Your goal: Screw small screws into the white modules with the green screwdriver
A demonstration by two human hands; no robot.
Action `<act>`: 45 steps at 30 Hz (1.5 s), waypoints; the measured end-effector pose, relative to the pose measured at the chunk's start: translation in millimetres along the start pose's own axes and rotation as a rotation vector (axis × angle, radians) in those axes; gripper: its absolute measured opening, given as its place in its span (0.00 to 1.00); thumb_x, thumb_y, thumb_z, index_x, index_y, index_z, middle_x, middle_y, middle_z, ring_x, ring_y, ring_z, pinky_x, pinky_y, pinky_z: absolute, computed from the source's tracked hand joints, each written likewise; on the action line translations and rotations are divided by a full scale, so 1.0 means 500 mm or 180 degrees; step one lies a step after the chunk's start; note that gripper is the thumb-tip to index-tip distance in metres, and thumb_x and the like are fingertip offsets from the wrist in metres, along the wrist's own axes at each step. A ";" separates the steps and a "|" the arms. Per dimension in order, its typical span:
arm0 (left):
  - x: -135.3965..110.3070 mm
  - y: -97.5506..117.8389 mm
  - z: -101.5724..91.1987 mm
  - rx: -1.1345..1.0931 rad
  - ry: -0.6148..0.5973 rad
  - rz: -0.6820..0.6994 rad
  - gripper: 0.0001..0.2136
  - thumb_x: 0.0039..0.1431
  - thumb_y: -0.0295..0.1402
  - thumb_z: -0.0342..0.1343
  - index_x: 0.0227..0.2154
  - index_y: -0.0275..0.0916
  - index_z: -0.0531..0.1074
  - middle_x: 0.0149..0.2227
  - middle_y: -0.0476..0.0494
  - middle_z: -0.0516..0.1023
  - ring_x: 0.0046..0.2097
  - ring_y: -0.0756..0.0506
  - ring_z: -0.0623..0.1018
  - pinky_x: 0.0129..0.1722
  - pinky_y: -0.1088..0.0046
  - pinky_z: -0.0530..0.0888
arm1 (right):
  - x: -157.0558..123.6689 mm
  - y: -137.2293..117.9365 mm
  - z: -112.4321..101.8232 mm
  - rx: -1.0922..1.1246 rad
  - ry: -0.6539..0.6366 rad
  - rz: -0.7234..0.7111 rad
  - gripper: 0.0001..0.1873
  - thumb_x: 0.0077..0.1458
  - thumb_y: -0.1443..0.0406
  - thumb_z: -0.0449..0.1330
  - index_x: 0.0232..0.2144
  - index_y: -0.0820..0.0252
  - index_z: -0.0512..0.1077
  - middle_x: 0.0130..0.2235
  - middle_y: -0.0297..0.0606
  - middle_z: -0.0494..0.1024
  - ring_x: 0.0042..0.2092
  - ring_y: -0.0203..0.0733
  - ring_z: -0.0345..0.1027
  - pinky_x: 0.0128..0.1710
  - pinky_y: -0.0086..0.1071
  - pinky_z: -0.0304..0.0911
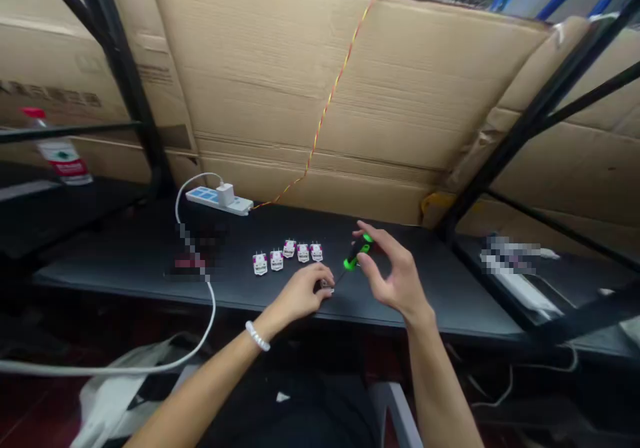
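My right hand (393, 271) grips a screwdriver (358, 252) with a black and green handle between thumb and fingers. Its thin shaft slants down to the left, toward my left hand (305, 291). Pinched against the black tabletop in my left fingers is a small white part (328, 289), mostly covered by them. Whether the screwdriver tip touches that part, I cannot tell. Just beyond my left hand lie several small white plug-like parts with purple sides and metal prongs, among them one part (260, 263) at the left end and another (317, 252) at the right end.
A white power strip (200, 196) with a charger (225, 195) stands at the back left. Its white cable (214, 308) hangs over the front edge of the black table (450, 288). Cardboard (250, 88) walls the back, between black metal posts. A bottle (65, 158) is far left.
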State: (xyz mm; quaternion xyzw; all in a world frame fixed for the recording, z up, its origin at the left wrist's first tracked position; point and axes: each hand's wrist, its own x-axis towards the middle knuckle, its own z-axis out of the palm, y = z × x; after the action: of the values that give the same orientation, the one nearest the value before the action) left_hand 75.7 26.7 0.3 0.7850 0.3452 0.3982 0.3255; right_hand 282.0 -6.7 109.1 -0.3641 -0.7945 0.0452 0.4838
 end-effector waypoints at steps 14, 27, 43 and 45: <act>0.001 -0.001 -0.001 0.0041 -0.0024 -0.0016 0.07 0.56 0.20 0.65 0.32 0.39 0.79 0.45 0.43 0.83 0.48 0.43 0.81 0.57 0.65 0.76 | 0.004 -0.012 0.008 -0.0321 0.0468 0.0061 0.15 0.59 0.58 0.73 0.46 0.56 0.80 0.35 0.34 0.79 0.29 0.36 0.71 0.31 0.31 0.73; 0.000 -0.010 0.001 0.0039 -0.0009 0.0058 0.07 0.57 0.19 0.65 0.33 0.39 0.79 0.45 0.43 0.82 0.48 0.43 0.81 0.55 0.66 0.75 | 0.011 -0.007 0.030 -0.1349 0.1199 -0.0042 0.20 0.56 0.50 0.74 0.30 0.59 0.76 0.24 0.28 0.70 0.24 0.32 0.62 0.28 0.29 0.60; 0.001 -0.016 0.003 0.0012 0.0000 0.0102 0.06 0.57 0.21 0.64 0.33 0.40 0.79 0.45 0.43 0.83 0.49 0.42 0.81 0.56 0.64 0.76 | 0.030 -0.001 0.050 -0.1578 0.1157 0.0253 0.34 0.58 0.41 0.68 0.22 0.55 0.55 0.22 0.25 0.59 0.24 0.32 0.48 0.27 0.32 0.47; -0.001 -0.016 0.002 0.0013 -0.0023 0.0103 0.07 0.58 0.21 0.63 0.34 0.40 0.79 0.44 0.43 0.82 0.49 0.43 0.81 0.56 0.65 0.76 | 0.032 0.001 0.053 -0.1583 0.1172 0.0304 0.36 0.57 0.39 0.67 0.21 0.55 0.53 0.22 0.25 0.59 0.24 0.32 0.47 0.27 0.32 0.46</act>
State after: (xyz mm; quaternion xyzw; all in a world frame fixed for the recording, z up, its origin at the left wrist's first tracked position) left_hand 74.0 30.4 -6.4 0.7926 0.3321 0.3999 0.3187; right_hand 256.7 11.0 107.0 -0.5103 -0.6622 -0.1946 0.5131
